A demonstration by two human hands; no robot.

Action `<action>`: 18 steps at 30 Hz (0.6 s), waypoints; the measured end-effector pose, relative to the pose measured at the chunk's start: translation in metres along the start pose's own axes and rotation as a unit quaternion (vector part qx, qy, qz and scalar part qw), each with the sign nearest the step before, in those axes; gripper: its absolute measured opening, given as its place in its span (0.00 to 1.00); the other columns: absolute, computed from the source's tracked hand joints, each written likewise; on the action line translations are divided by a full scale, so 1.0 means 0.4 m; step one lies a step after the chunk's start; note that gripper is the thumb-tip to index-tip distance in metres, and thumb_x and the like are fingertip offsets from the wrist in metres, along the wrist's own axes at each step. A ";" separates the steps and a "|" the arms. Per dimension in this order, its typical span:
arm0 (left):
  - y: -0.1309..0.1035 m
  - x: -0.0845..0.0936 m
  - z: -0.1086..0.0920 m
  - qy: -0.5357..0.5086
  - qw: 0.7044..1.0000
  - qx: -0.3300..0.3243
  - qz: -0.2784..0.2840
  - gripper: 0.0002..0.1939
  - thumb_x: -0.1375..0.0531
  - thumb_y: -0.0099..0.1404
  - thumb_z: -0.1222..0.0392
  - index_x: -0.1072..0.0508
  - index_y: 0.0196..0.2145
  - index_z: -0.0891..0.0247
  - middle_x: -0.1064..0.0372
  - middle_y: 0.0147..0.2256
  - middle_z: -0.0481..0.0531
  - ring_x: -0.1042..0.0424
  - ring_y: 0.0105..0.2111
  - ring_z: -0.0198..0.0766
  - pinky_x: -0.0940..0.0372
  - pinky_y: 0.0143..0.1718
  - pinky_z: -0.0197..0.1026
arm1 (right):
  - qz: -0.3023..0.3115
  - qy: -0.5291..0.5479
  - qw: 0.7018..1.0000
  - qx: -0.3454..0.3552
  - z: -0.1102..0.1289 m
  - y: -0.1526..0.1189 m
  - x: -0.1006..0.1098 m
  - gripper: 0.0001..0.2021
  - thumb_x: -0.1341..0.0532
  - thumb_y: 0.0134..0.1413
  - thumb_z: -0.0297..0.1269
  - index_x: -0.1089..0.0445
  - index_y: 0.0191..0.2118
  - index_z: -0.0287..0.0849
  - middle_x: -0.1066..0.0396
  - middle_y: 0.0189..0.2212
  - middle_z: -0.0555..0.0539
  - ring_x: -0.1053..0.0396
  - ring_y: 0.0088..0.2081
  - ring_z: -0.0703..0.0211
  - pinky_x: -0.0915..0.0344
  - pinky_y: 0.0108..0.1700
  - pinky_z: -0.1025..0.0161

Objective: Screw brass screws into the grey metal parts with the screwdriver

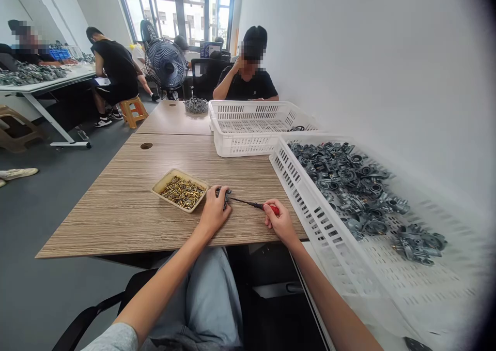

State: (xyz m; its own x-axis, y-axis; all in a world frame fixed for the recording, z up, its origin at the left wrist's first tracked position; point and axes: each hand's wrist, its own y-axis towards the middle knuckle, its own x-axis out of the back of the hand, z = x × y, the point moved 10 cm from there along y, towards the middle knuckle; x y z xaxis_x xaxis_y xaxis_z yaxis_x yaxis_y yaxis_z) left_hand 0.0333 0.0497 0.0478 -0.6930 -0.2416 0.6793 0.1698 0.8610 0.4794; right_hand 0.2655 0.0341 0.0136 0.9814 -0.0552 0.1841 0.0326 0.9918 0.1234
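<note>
My left hand (215, 210) is closed around a small grey metal part (226, 196) on the wooden table, just right of a cream tray (157, 189) full of small brass pieces (183, 191). In my right hand (281, 222) is the red handle of a screwdriver (273, 209). Its thin shaft points left, and the tip reaches the metal part; the exact contact point is too small to make out. Much of the part is hidden by my left fingers.
A white crate (321, 214) of grey metal parts (344, 175) stands at the right. Behind the table's middle is another white crate (248, 147). A person (248, 82) sits across, near a bowl of parts (196, 106). The table's front edge is near my lap.
</note>
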 end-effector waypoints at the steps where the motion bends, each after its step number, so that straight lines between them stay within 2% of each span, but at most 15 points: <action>1: 0.000 0.000 0.000 -0.001 1.000 0.000 0.000 0.30 0.42 0.61 0.72 0.36 0.61 0.58 0.43 0.58 0.62 0.40 0.60 0.53 0.39 0.64 0.56 | 0.000 0.000 1.000 0.001 0.000 0.000 0.000 0.20 0.36 0.61 0.59 0.34 0.37 0.47 0.36 0.15 0.56 0.39 0.15 0.63 0.41 0.17 0.69; 18: -0.001 -0.003 0.003 0.009 1.000 0.001 -0.003 0.30 0.42 0.61 0.72 0.37 0.60 0.59 0.43 0.57 0.62 0.40 0.59 0.53 0.38 0.63 0.56 | 0.004 -0.001 1.000 0.000 -0.011 0.000 0.002 0.19 0.37 0.63 0.58 0.33 0.39 0.46 0.36 0.15 0.57 0.38 0.15 0.64 0.42 0.17 0.69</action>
State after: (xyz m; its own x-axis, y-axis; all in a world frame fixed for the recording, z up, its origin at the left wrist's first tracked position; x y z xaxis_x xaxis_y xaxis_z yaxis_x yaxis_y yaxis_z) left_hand 0.0332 0.0502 0.0464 -0.6806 -0.2542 0.6871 0.1655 0.8603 0.4822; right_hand 0.2670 0.0345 0.0094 0.9811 -0.0479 0.1872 0.0252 0.9922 0.1218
